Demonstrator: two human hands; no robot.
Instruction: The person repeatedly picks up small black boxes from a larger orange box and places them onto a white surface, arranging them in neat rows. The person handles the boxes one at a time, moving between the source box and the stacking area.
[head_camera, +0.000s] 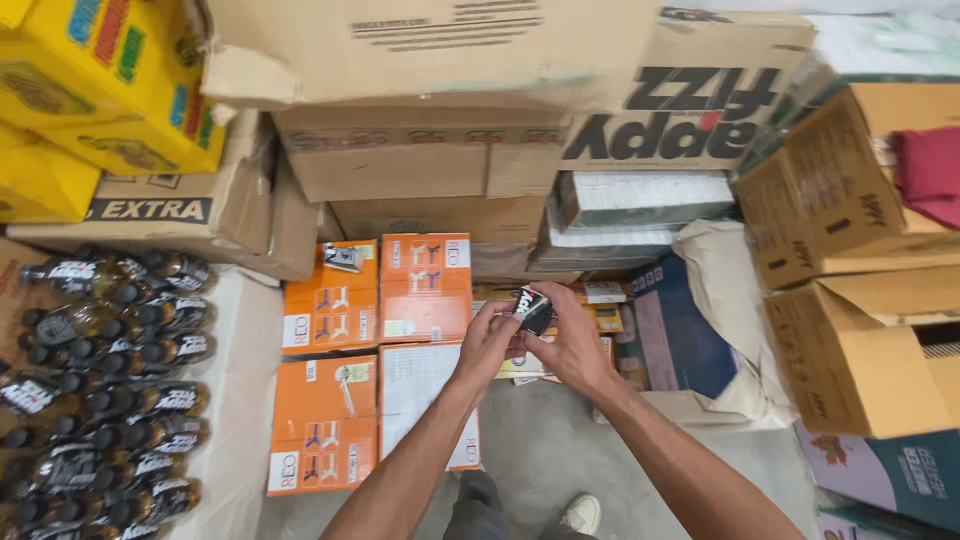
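Overhead, at twelve o'clock, we see a wall of brown cardboard cartons (430, 150) stacked one on another, their flaps creased and torn. At ten o'clock sit bright yellow boxes (110, 80), tilted against the stack. At three o'clock more open brown cartons (850, 330) lean together, a red cloth (930, 170) lying in the topmost one. At eight o'clock a shrink-wrapped block of dark bottles (110, 390) with black caps lies on a pale sheet. Near the centre, at about nine o'clock from the hands, four flat orange boxes (370, 330) stand in two rows on the grey floor (560, 450), touching one another. At five o'clock, near the bottom edge, we see a white shoe (580, 515). Both our forearms rise from six o'clock and meet just right of the orange boxes. Our left hand (487, 345) has its fingers closed on the lower left of a small dark packet (533, 308), and our right hand (572, 345) is curled on the same packet from the right, thumb and fingers pinching it. The packet is held tilted in the air between the two hands, just in front of a low pile of small yellow-and-white packs (600, 305) at one o'clock.
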